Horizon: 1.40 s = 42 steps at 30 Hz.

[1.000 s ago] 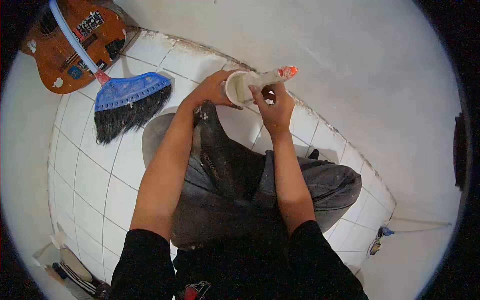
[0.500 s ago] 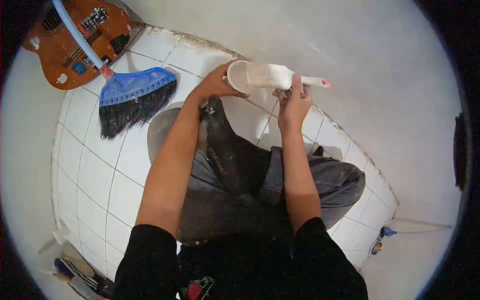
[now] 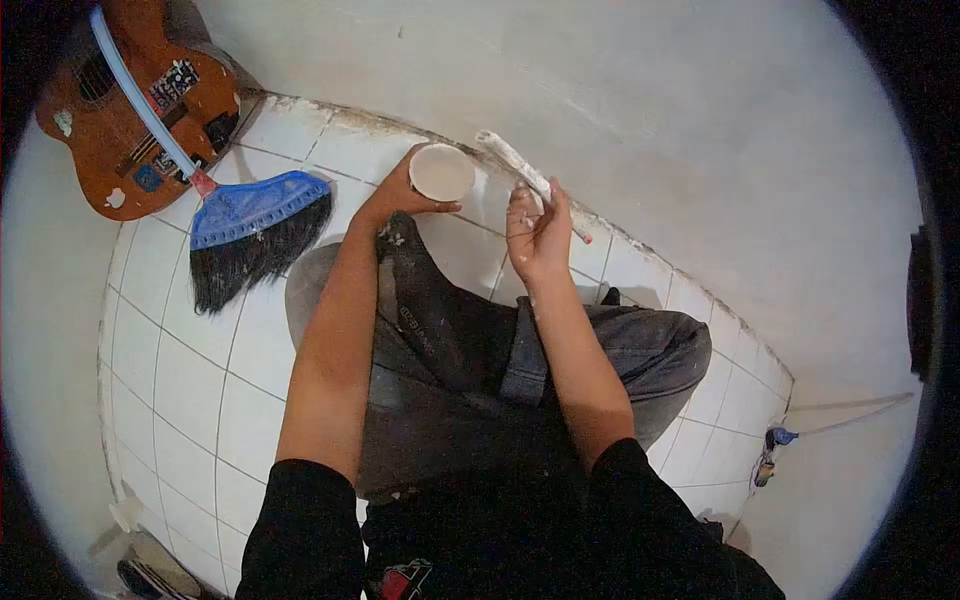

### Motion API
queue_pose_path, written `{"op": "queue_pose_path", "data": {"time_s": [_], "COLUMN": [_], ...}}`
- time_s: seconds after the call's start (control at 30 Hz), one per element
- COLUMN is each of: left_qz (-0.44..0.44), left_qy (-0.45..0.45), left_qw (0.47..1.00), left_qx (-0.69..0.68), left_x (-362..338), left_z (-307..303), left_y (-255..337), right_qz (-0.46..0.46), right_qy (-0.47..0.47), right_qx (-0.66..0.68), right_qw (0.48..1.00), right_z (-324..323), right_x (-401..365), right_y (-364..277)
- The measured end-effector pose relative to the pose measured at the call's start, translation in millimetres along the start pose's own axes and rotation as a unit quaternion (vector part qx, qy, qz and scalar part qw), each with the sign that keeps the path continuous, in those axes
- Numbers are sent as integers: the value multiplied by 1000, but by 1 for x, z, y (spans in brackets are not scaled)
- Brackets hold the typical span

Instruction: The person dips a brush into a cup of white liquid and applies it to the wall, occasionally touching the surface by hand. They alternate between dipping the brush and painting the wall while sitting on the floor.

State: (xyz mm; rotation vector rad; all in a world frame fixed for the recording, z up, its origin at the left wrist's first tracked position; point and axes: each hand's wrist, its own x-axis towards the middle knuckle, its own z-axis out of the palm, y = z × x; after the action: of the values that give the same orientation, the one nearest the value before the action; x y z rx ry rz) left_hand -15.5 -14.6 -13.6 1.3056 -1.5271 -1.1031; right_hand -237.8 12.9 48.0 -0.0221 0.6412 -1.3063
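My left hand [image 3: 395, 193] is wrapped round a white round tub [image 3: 442, 173] with pale, paint-like stuff inside. The tub is held above the tiles, just beyond my shoe. To its right, my right hand [image 3: 540, 232] grips a paintbrush [image 3: 512, 158] coated in white. The brush is seen nearly edge-on, its bristle end pointing up and left towards the wall, and its red-tipped handle end sticking out below my fingers. Brush and tub are apart. White smears mark the fingers of my right hand.
White floor tiles [image 3: 190, 390] meet a pale wall [image 3: 650, 120] along a rough, stained edge. At the left, a blue broom [image 3: 262, 208] with black bristles leans by a stickered guitar [image 3: 140, 120]. A striped shoe [image 3: 150, 575] lies lower left; a small blue object [image 3: 782, 437] sits lower right.
The paintbrush has come away from the tub's rim and turned from flat to edge-on, its bristle end now towards the wall. Both hands have shifted left, and the view has moved slightly.
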Motion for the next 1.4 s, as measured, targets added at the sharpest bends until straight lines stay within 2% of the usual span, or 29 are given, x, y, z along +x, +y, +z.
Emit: {"op": "queue_pose_path", "data": {"time_s": [0.1, 0.3, 0.37, 0.4, 0.47, 0.57, 0.6, 0.63, 0.7, 0.77, 0.9, 0.97, 1.03, 1.1, 1.13, 1.17, 1.23, 1.3, 1.37, 1.4], "left_qz": [15, 24, 35, 42, 50, 16, 29, 41, 30, 21, 56, 48, 50, 32, 11, 19, -24, -19, -73, -12], "left_qy": [3, -2, -3, 0, 0, -2, -2, -2, -4, -7, -2, 0, -12, -5, -1, -4, -3, -1, -12, -5], "left_qw": [1000, 999, 999, 998, 998, 999, 998, 997, 997, 997, 998, 999, 998, 996, 1000, 1000, 1000, 1000, 990, 1000], "left_qx": [-16, -44, -33, -38, -44, -41, -53, -65, -69, -71, -20, -4, 20, 78, 16, 21, 9, 22, -122, 24], "left_x": [1, -1, 2, 2, 4, 1, 2, 2, 2, 2, 6, 4, 8, 8, 2, -1, -7, -9, -11, -4], "left_z": [0, 1, 1, 1, 1, 1, 1, 0, -1, -1, -3, -4, -5, -5, -2, -1, -2, -1, 1, -2], "left_y": [-8, -9, -14, -16, -19, -15, -20, -20, -18, -13, -21, -17, -23, -25, -17, -8, 4, 7, 12, 8], "right_qz": [-23, 15, 6, 4, 15, -4, 15, 12, -51, -45, -53, -100, -138, -104, -121, -129, -103, -124, -86, -103], "right_qy": [14, 25, 92, 92, 26, 41, -17, -17, 18, -13, -62, -91, -110, -108, -126, -129, -159, -125, -91, -109], "right_qx": [-12, 11, -27, -27, -96, -140, -120, -119, -149, -151, -86, -233, -231, -217, -223, -219, -157, -164, -155, -166], "right_qw": [1000, 1000, 995, 995, 995, 989, 993, 993, 987, 987, 993, 963, 957, 964, 959, 959, 969, 971, 980, 975], "right_z": [-1, -9, -3, -8, -23, -21, -36, -30, -18, -31, -48, -48, -31, -22, -27, -34, -45, -45, -44, -46], "right_x": [-6, -8, -17, -18, -18, -27, -29, -39, -59, -71, -94, -102, -109, -106, -103, -100, -98, -97, -97, -94], "right_y": [7, 18, 21, 20, 14, 1, -9, -15, -27, -41, -57, -59, -62, -71, -72, -75, -81, -82, -86, -86]}}
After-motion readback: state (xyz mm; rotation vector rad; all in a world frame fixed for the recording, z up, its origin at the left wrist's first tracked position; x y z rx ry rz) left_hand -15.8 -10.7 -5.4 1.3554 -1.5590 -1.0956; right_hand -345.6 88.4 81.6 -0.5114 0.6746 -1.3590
